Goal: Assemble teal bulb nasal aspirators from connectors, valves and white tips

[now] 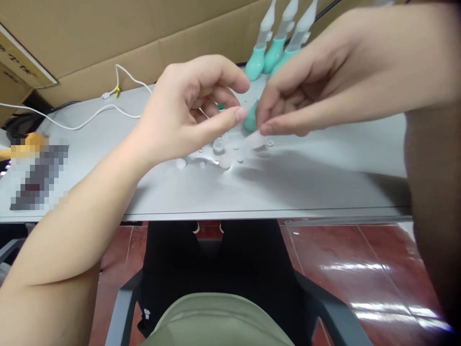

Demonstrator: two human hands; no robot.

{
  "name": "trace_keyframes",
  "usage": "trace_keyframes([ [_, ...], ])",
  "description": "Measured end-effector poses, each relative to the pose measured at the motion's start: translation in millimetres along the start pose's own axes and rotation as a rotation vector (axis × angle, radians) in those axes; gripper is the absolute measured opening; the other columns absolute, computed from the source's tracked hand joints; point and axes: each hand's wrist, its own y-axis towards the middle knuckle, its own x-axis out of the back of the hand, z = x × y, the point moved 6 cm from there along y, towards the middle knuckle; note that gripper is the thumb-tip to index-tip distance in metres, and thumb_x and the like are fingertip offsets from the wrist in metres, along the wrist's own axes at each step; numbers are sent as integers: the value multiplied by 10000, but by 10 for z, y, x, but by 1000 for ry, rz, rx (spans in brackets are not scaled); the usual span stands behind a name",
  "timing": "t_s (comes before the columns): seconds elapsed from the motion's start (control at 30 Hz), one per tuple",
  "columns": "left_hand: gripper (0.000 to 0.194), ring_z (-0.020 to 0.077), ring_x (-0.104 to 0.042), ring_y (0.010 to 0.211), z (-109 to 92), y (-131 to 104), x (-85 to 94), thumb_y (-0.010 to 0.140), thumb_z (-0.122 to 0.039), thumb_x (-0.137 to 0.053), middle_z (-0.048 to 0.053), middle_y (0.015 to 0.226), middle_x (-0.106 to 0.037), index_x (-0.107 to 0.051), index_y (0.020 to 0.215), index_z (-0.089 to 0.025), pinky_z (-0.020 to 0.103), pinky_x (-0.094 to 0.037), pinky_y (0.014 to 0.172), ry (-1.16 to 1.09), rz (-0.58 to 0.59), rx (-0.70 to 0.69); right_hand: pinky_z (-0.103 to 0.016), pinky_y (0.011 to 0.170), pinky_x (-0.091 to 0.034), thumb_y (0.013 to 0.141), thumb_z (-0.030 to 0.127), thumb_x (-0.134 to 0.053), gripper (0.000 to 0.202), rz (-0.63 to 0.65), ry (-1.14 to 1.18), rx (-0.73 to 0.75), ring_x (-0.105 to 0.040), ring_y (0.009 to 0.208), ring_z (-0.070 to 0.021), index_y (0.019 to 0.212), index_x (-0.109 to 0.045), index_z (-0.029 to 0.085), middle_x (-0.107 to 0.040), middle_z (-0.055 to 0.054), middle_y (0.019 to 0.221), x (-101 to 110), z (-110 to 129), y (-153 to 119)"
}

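My left hand (205, 103) hovers over the small parts with its fingers curved and apart, nothing between them. A pale, translucent tip piece (256, 140) is pinched between the thumb and fingers of my right hand (306, 96); motion blurs it. Just behind that pinch a green bulb (249, 121) shows partly, the rest hidden by my fingers. Below the hands several small clear and white parts lie scattered, among them a clear ring-like cup (218, 145), a white disc (181, 163) and a small ring (270, 143).
Several green bulbs with clear tubes and white tips (255, 62) stand at the back. A white cable (97, 114) runs over the grey table (173, 199) at the left, near a blurred dark object (41, 178) and a yellow one (34, 143). Cardboard (118, 43) lines the back.
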Motion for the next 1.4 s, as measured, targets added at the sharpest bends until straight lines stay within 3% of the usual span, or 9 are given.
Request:
trace_keyframes([
  [0.2, 359, 235, -816, 763, 25, 53, -78, 821, -396, -1064, 38, 916, -871, -836, 1048, -237, 366, -662, 634, -175, 80, 313, -185, 509, -434, 926, 422, -851, 217, -290, 244, 226, -625, 566, -40, 938, -833, 206, -715, 52, 686, 6, 398, -14],
  [0.33, 272, 234, -863, 848, -48, 46, -61, 896, -264, -1006, 31, 923, -877, -835, 1094, -191, 346, -708, 757, -237, 2, 482, -175, 498, -485, 938, 412, -871, 233, -379, 370, 335, -680, 587, -42, 967, -819, 187, -750, 69, 736, -86, 441, 17],
  [0.47, 206, 210, -886, 925, -12, 23, -60, 982, -147, -901, 11, 951, -877, -837, 1177, -169, 292, -723, 841, -384, -109, 545, -192, 632, -591, 961, 368, -843, 241, -465, 411, 380, -753, 749, -43, 1126, -791, 200, -785, 102, 870, -67, 377, 0],
  [0.6, 130, 218, -898, 1009, 56, 24, -59, 1047, -113, -800, -13, 1020, -877, -884, 1092, -202, 323, -733, 966, -456, -206, 523, -169, 804, -632, 912, 358, -902, 330, -488, 334, 558, -773, 939, -35, 1155, -755, 190, -806, 88, 1025, -44, 400, -13],
  [0.73, 54, 254, -902, 928, 90, 23, -58, 1022, -183, -872, 17, 929, -871, -887, 972, -196, 366, -761, 893, -446, -258, 569, -125, 790, -601, 876, 362, -960, 330, -568, 258, 557, -734, 916, -2, 1063, -757, 181, -788, 64, 1047, -61, 380, -2],
  [0.87, 145, 194, -884, 863, 68, 58, -37, 1025, -197, -864, 13, 863, -862, -906, 887, -207, 255, -737, 772, -385, -235, 518, -91, 798, -603, 923, 333, -918, 256, -609, 303, 541, -759, 921, 14, 1056, -771, 171, -795, 89, 1024, -87, 379, -22],
  [1.0, 134, 147, -857, 838, 66, 88, -33, 1033, -135, -847, 9, 869, -863, -917, 928, -180, 206, -728, 787, -390, -168, 491, -164, 882, -629, 1011, 289, -779, 107, -611, 281, 556, -785, 966, -10, 1091, -830, 241, -827, 153, 1021, -82, 405, -28],
  [1.17, 65, 161, -871, 810, 41, 85, 19, 986, -119, -913, 34, 861, -872, -872, 936, -126, 195, -715, 724, -366, -179, 503, -125, 756, -570, 943, 296, -853, 98, -704, 303, 533, -762, 910, -15, 978, -838, 205, -831, 125, 992, -33, 381, -36],
  [1.4, 334, 211, -882, 874, -54, 48, 35, 917, -170, -994, 16, 952, -893, -819, 1201, -173, 311, -721, 810, -255, -162, 462, -18, 733, -531, 959, 235, -842, 114, -608, 330, 482, -721, 837, 30, 1023, -823, 142, -804, 83, 930, -88, 379, 12],
])
